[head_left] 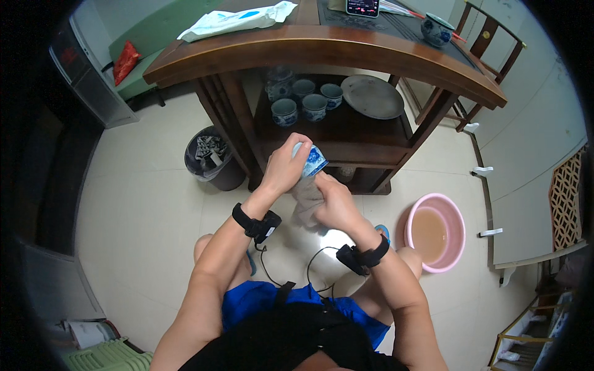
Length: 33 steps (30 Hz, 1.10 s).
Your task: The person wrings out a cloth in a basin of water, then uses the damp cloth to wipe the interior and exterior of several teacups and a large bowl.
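Note:
A blue-and-white porcelain cup point(315, 161) is tilted in front of the table's lower shelf, with my left hand point(286, 163) closed round its upper left side. My right hand point(336, 199) grips a grey-brown cloth point(307, 201), which hangs below the cup and presses against its lower end. Behind my hands, several similar cups point(314, 107) stand on the dark shelf point(334, 139). A round grey tray point(373, 97) lies to their right, and a larger patterned vessel point(279, 83) stands at their back left, partly in shadow.
A pink basin point(459, 230) of murky water stands on the floor at right. A bin point(214, 162) with a dark liner is at left. The wooden tabletop point(346, 38) overhangs the shelf, bearing a white wipes packet point(238, 22), a phone point(362, 7) and a porcelain pot point(437, 31). Cables lie between my feet.

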Each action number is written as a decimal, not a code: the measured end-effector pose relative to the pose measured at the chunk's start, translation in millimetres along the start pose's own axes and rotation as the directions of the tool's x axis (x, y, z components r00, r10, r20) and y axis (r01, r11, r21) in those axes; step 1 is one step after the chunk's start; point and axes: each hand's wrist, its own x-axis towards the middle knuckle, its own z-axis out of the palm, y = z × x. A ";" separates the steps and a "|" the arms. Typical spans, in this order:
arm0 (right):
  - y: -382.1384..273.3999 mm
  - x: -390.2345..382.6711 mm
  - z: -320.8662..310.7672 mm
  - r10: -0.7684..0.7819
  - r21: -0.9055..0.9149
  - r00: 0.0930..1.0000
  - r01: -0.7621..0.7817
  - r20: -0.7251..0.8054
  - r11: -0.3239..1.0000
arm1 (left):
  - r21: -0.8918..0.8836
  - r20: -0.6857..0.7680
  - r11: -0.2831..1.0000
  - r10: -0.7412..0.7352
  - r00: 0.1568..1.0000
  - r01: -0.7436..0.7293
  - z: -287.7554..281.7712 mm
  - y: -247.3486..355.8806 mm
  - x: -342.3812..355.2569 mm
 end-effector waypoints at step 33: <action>19.0 5.2 -25.2 0.193 0.736 0.952 -0.306 0.237 0.604 | -0.029 -0.149 0.946 0.316 0.937 -0.323 14.7 13.0 -11.8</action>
